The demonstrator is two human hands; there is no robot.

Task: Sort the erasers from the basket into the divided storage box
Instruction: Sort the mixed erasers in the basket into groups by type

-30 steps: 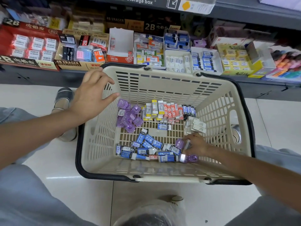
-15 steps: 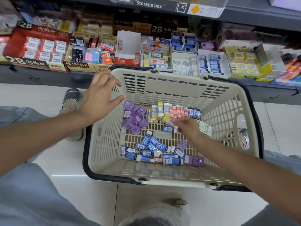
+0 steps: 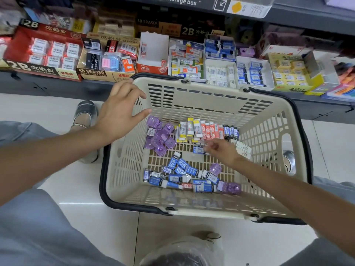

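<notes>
2 bare hands reach into the beige basket on the floor: the left hand hovers spread, fingers apart, at its far-left rim, while the right hand hangs blurred over the middle, fingers curled, and whether it grips anything I cannot tell. Erasers lie on the basket floor: purple ones far left, blue ones nearest, yellow and red ones in a far row, short of the divided storage box on the shelf.
</notes>
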